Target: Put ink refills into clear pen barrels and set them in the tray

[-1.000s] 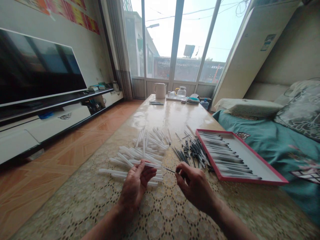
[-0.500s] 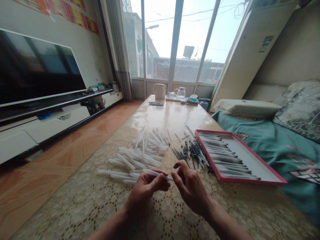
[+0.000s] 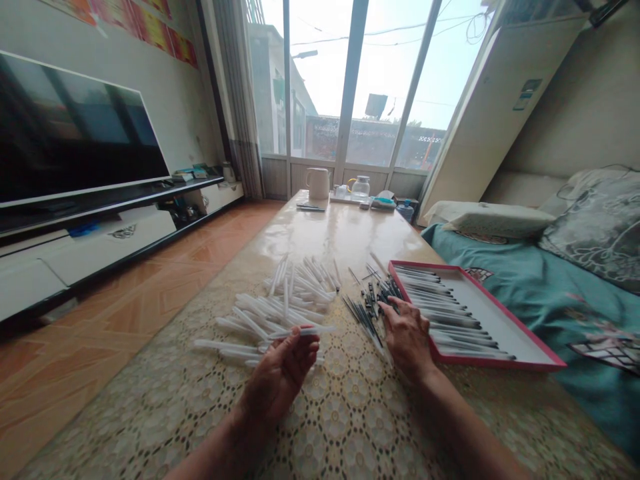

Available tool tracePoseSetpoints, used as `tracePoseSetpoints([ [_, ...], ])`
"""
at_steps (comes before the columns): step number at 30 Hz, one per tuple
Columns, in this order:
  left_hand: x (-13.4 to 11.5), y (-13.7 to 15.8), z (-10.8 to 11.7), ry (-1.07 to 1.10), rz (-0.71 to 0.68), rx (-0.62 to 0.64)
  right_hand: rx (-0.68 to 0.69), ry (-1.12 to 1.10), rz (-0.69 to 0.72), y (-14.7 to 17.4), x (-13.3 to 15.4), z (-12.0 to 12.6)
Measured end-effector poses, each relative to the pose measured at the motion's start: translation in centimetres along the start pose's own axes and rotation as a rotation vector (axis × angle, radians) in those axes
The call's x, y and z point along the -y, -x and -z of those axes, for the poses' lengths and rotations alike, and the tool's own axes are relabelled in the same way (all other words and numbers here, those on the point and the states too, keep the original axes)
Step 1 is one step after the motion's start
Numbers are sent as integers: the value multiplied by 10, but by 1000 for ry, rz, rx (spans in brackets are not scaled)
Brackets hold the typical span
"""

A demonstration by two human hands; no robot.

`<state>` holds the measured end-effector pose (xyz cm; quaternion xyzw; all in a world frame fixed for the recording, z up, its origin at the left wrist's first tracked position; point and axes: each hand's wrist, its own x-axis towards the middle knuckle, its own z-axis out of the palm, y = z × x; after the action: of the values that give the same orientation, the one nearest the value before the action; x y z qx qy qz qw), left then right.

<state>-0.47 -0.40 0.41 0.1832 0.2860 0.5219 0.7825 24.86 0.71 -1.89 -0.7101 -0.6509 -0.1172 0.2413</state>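
Note:
My left hand (image 3: 287,360) is closed in a pinch on a slim whitish pen barrel (image 3: 317,330), held nearly level above the table. Just behind it spreads a loose heap of similar white barrels (image 3: 273,310). My right hand (image 3: 407,330) reaches over a pile of black pen parts (image 3: 373,300), its fingers stretched forward and slightly apart, tips touching the pile. Whether any small piece is between those fingertips is hidden. Beside the right hand, a pink-edged shallow box (image 3: 525,333) holds a row of whitish pens with dark ends (image 3: 455,310).
A patterned cover lies on the long table (image 3: 340,413). At its far end stand a pale jug (image 3: 317,183) and a glass pitcher (image 3: 360,188) on a tray. A sofa with a teal cover (image 3: 500,267) borders the right side; a television (image 3: 80,133) stands left.
My right hand has moved away from the left hand, right and forward to the black parts. My left hand has risen slightly and moved a little left, still holding the barrel.

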Motion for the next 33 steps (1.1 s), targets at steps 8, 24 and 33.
tracePoseSetpoints([
  [8,1,1,-3,-74,20,-5,84,0,71,2,10,-6],
  [24,3,3,-4,-272,-78,-20,319,-1204,-167,23,61,36],
  [33,4,1,-1,-288,-70,3,326,-1301,-138,31,73,37],
])
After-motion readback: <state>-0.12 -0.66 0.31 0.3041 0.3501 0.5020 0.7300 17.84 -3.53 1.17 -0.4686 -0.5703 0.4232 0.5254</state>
